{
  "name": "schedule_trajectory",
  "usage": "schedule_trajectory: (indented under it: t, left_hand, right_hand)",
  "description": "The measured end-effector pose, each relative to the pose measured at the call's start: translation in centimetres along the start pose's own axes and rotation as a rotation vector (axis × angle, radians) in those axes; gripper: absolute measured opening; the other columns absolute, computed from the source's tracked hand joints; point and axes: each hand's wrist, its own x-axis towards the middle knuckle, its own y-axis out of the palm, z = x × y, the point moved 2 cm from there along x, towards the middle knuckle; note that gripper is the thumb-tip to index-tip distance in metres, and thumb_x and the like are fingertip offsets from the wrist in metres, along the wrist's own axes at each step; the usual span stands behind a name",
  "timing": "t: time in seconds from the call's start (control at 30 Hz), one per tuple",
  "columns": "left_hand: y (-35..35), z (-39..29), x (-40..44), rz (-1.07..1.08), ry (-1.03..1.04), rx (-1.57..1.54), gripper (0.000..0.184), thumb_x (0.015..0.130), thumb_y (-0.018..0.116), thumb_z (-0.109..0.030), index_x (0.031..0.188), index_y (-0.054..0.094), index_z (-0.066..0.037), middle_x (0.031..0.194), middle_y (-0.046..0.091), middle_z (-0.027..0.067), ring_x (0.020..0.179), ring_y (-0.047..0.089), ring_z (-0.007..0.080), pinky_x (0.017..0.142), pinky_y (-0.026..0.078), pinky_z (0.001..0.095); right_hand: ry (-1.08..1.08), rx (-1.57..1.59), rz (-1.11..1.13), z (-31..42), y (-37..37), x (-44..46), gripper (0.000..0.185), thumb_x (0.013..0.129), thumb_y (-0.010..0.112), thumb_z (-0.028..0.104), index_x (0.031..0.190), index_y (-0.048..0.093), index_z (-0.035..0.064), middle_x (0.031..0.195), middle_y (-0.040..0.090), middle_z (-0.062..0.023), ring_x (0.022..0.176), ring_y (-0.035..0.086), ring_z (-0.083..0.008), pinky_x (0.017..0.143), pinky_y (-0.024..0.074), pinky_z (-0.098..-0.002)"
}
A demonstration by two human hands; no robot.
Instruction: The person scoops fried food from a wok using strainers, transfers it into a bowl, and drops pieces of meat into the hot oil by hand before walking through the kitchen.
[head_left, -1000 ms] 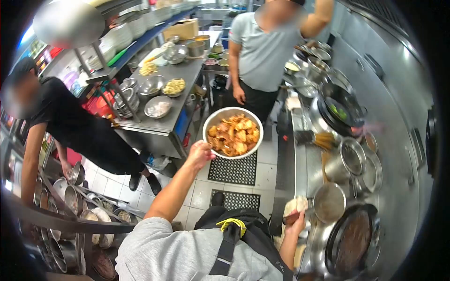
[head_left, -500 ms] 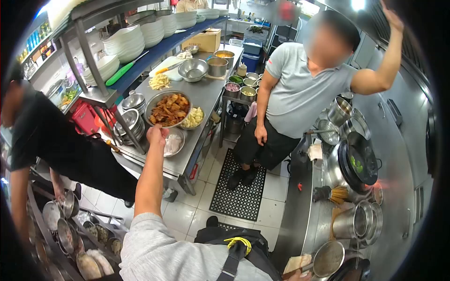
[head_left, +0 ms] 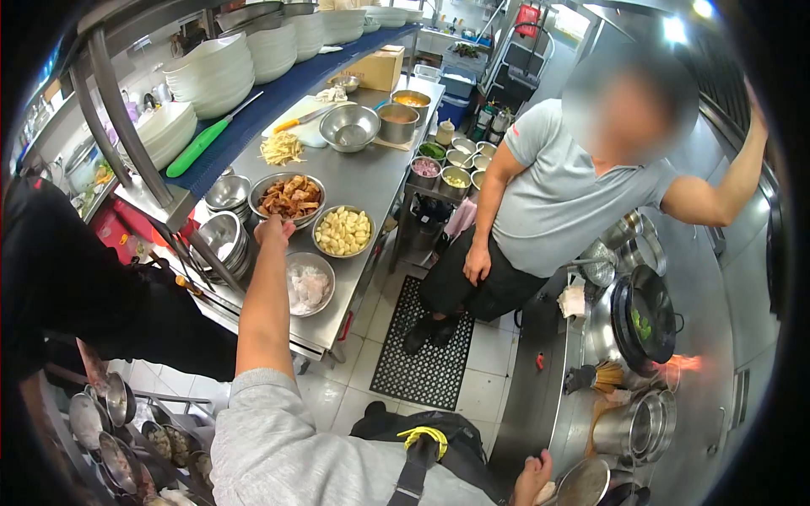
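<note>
Right hand: low beside the stove, it (head_left: 530,479) has come away from the pan (head_left: 584,482) handle; its fingers look loose and half raised, grasping nothing that shows.
Left hand: arm at full stretch, fingers (head_left: 272,234) pinched on the near rim of a metal bowl (head_left: 318,208).
Bowl with browned pieces: held out over the floor a second ago, it is now among the other bowls on the steel counter (head_left: 359,187); its base is hidden, so whether it rests fully there I cannot tell. The carry looks all but finished.
Neighbours: a bowl (head_left: 328,282) of pale pieces nearer, a bowl (head_left: 337,255) of yellow pieces just beside.
Co-worker: the person (head_left: 582,198) opposite stands clear of that reach, one arm raised.
</note>
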Motion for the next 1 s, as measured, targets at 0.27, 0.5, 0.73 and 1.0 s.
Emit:
schedule_trajectory:
  t: [0.27,0.5,0.73,1.0]
  left_hand:
    - [-7.7,6.9,-20.5,0.803,-0.034,0.155,0.007,0.085,0.061,-0.012,0.086,0.061,-0.005,0.075,0.065,0.0074,0.055,0.060,0.0129,0.050,0.054,0.0272]
    - [-9.3,16.8,-31.8,1.048,-0.434,0.361,0.015,0.089,0.063,-0.020,0.096,0.057,-0.007,0.090,0.067,0.0074,0.070,0.064,0.0110,0.058,0.055,0.0252]
    - [-6.8,19.2,-32.1,1.307,-0.385,0.447,0.014,0.089,0.063,-0.018,0.092,0.057,-0.005,0.085,0.065,0.0059,0.068,0.062,0.0111,0.057,0.052,0.0245]
    - [-7.8,21.9,-34.5,1.192,-0.159,0.587,0.007,0.088,0.060,-0.010,0.094,0.058,-0.007,0.083,0.065,0.0053,0.069,0.063,0.0113,0.055,0.051,0.0241]
  right_hand:
    - [0.079,0.150,0.304,8.4,7.1,1.4,0.039,0.083,0.058,0.003,0.122,0.052,-0.0037,0.105,0.060,-0.0127,0.084,0.060,-0.0142,0.073,0.0485,-0.0251]
    - [-0.127,0.000,0.475,10.1,10.0,2.5,0.035,0.083,0.058,0.003,0.118,0.054,-0.0052,0.109,0.060,-0.0126,0.085,0.062,-0.0169,0.072,0.0508,-0.0276]
    - [-0.056,0.097,0.432,11.8,7.7,-0.5,0.037,0.086,0.057,0.003,0.122,0.053,-0.0049,0.110,0.061,-0.0132,0.086,0.060,-0.0141,0.075,0.0492,-0.0263]
    - [0.095,0.096,0.406,7.3,3.8,-6.4,0.038,0.087,0.058,0.007,0.123,0.053,-0.0040,0.110,0.062,-0.0154,0.089,0.060,-0.0149,0.081,0.0480,-0.0266]
